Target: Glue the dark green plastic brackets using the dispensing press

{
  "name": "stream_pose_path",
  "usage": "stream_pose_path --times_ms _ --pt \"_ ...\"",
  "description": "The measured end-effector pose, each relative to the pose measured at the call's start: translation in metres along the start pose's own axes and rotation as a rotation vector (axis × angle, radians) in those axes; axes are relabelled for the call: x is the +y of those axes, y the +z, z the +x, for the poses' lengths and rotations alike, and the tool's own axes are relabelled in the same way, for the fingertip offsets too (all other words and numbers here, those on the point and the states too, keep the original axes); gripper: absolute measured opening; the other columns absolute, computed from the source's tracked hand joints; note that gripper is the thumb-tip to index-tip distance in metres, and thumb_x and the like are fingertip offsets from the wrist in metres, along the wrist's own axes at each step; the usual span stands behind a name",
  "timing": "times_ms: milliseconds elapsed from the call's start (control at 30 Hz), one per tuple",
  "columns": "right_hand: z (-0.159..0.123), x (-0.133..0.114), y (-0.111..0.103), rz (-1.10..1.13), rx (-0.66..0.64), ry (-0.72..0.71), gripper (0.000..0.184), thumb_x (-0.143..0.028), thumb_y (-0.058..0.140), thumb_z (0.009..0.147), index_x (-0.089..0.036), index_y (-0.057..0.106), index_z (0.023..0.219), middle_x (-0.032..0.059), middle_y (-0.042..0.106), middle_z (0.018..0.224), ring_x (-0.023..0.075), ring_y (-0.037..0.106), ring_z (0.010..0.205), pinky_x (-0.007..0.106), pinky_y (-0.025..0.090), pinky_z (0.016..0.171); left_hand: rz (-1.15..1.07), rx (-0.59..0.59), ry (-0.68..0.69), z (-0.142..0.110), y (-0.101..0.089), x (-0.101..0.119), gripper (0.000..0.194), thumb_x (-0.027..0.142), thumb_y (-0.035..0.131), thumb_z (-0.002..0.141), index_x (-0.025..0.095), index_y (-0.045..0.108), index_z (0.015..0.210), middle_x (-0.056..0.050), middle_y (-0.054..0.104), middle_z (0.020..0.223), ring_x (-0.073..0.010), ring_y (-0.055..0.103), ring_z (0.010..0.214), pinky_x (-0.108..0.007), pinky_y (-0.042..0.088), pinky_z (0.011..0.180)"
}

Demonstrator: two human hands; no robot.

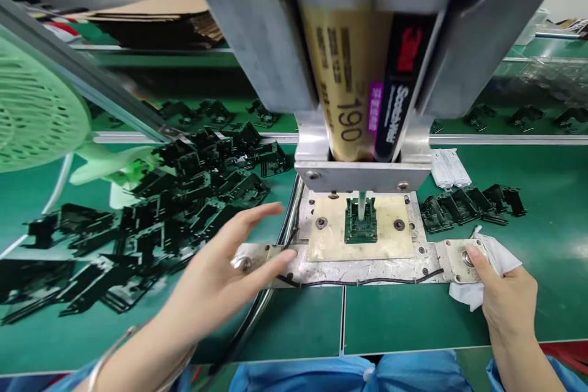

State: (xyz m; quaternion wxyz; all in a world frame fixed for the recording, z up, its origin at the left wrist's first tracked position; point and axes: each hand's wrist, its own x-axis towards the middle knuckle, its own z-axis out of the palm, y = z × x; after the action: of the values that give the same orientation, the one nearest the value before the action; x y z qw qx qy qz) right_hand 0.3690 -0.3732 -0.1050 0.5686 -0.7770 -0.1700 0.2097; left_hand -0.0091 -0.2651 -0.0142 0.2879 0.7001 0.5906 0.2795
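Nearest the camera, the left hand (pixel 220 278) lies open with fingers spread, its thumb on the round left button (pixel 242 264) of the metal base plate (pixel 367 269). The right hand (pixel 503 297) is closed around a crumpled white cloth (pixel 503 262), and its thumb presses the right button (pixel 467 257) on the same plate. Between the hands, on the cream fixture pad (pixel 395 239), sits a small dark green part (pixel 361 223), with the nozzle (pixel 362 203) of the adhesive cartridge (pixel 362 86) standing just above or on it. Left of the fixture lies a heap of black plastic parts (pixel 174 196); a shorter row (pixel 468 203) lies right. Further left stands a green fan (pixel 37 110).
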Motion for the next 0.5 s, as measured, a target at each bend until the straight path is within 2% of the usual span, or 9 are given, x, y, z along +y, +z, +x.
stream_pose_path --times_ms 100,133,233,300,433,500 --pt "-0.001 -0.003 0.001 0.007 0.017 0.028 0.073 -0.057 0.096 0.056 -0.011 0.079 0.110 0.0118 0.077 0.096 0.0281 0.071 0.082 0.026 0.056 0.052 -0.075 -0.244 0.125 0.026 0.022 0.030 0.095 0.059 0.087 0.065 0.026 0.046 0.144 -0.013 0.051 0.154 -0.0360 0.048 0.143 -0.052 0.038 0.121" --pt "-0.001 -0.004 0.001 0.008 0.019 0.025 0.073 -0.057 0.096 0.056 -0.011 0.079 0.110 0.0118 0.077 0.096 0.0284 0.071 0.082 0.026 0.057 0.053 -0.090 -0.305 0.140 0.034 0.030 0.036 0.097 0.058 0.088 0.063 0.023 0.046 0.144 -0.014 0.051 0.153 -0.0370 0.049 0.141 -0.053 0.039 0.120" --pt "-0.001 -0.004 0.001 0.004 0.017 -0.001 0.073 -0.056 0.096 0.056 -0.011 0.079 0.110 0.0125 0.077 0.100 0.0289 0.071 0.086 0.027 0.058 0.057 -0.147 -0.431 0.122 0.052 0.050 0.048 0.081 0.053 0.084 0.069 0.019 0.053 0.135 -0.017 0.060 0.140 -0.0363 0.058 0.130 -0.054 0.046 0.114" --pt "0.000 -0.003 0.001 0.013 0.019 0.013 0.075 -0.057 0.097 0.052 -0.012 0.080 0.109 0.0123 0.077 0.100 0.0278 0.071 0.082 0.027 0.057 0.055 -0.217 -0.458 0.069 0.058 0.055 0.053 0.070 0.049 0.081 0.072 0.017 0.056 0.130 -0.016 0.066 0.131 -0.0338 0.064 0.120 -0.053 0.050 0.109" --pt "0.000 -0.004 0.001 0.021 0.015 0.057 0.079 -0.057 0.098 0.047 -0.013 0.080 0.110 0.0112 0.077 0.098 0.0249 0.070 0.073 0.026 0.054 0.049 -0.413 -0.527 -0.022 0.059 0.049 0.063 0.053 0.043 0.083 0.071 0.018 0.066 0.114 -0.009 0.073 0.114 -0.0280 0.068 0.110 -0.044 0.054 0.103" --pt "0.000 -0.005 0.002 0.023 0.003 0.051 0.077 -0.057 0.098 0.050 -0.013 0.079 0.111 0.0104 0.077 0.098 0.0253 0.070 0.078 0.026 0.055 0.052 -0.424 -0.604 -0.126 0.056 0.043 0.070 0.040 0.046 0.083 0.072 0.019 0.070 0.099 -0.004 0.072 0.090 -0.0228 0.070 0.087 -0.035 0.058 0.082"
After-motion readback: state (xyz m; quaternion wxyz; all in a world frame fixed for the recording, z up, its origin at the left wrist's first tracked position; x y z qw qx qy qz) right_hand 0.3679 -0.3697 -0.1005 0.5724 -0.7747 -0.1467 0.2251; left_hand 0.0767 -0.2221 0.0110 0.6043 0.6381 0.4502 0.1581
